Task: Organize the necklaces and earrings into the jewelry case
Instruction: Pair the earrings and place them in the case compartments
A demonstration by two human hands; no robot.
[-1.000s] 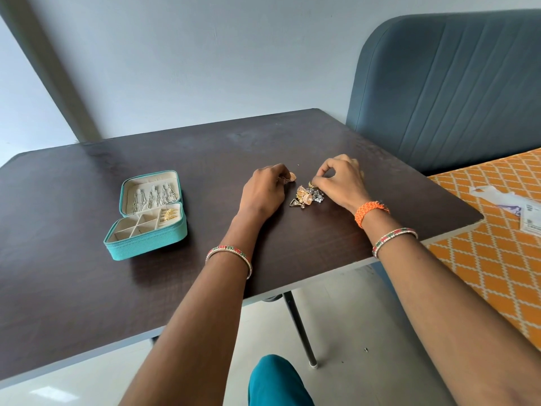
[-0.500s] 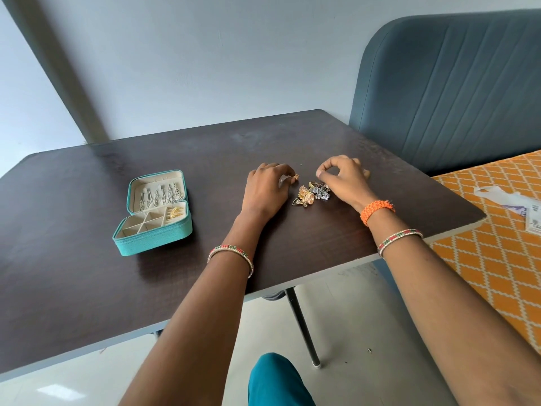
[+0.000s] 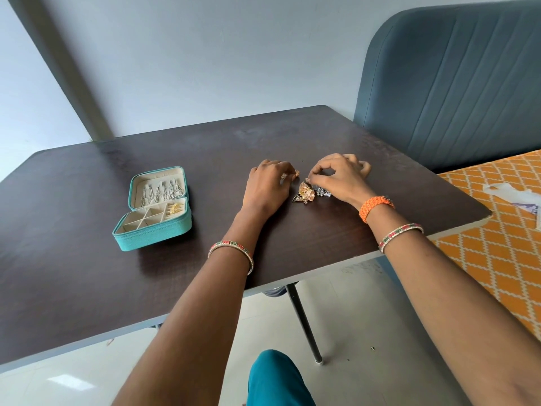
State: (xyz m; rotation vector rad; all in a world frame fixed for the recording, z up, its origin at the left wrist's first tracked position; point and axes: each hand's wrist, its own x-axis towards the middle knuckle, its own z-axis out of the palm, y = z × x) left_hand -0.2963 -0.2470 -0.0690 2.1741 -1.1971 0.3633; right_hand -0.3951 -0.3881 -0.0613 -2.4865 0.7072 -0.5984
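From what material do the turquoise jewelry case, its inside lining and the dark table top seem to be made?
Jewelry case: the outside looks like woven fabric or textured faux leather, matte, with a fine grain; which one is unclear.
Lining: cream, soft and velvety in look, without shine.
Table: probably dark wood-grain laminate on board; faint streaks, a dull sheen and a pale edge band show.

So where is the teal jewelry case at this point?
In the head view the open teal jewelry case sits on the left part of the dark table, well left of the left hand and the loose earring pile.
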